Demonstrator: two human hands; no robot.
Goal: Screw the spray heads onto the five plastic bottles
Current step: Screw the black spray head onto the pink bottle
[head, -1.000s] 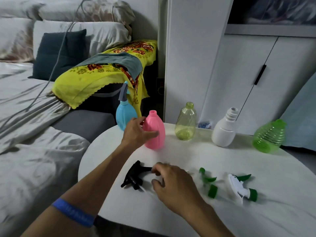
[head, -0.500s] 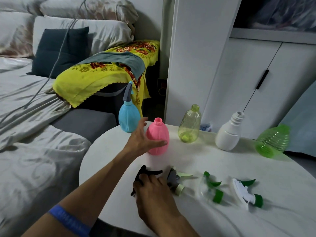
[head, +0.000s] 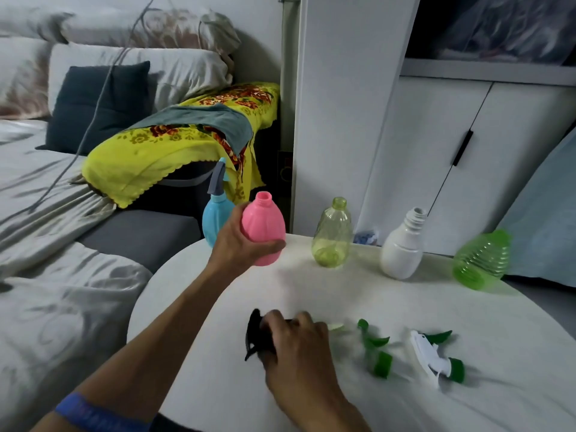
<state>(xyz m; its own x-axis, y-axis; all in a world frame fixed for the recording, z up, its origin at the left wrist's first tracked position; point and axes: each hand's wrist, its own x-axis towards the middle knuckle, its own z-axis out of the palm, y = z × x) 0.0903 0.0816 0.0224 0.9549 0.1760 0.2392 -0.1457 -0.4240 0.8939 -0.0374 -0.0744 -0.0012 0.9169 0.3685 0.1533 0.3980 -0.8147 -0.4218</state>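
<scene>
The left hand (head: 240, 241) wraps its grip around the pink bottle (head: 265, 227), raised above the desk (head: 311, 285), while the right hand (head: 296, 347) closes its grip on the black spray head (head: 254, 333) near the front edge.

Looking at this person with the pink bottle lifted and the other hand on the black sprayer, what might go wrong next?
Three risks, I think:
1. The left hand holds the smooth pink plastic bottle off the round white table; twisting could make it slip.
2. The right hand covers the black spray head, with other loose heads close by, so it could nudge the green spray head.
3. The ribbed green plastic bottle looks tilted near the table's edge and may roll off.
</scene>
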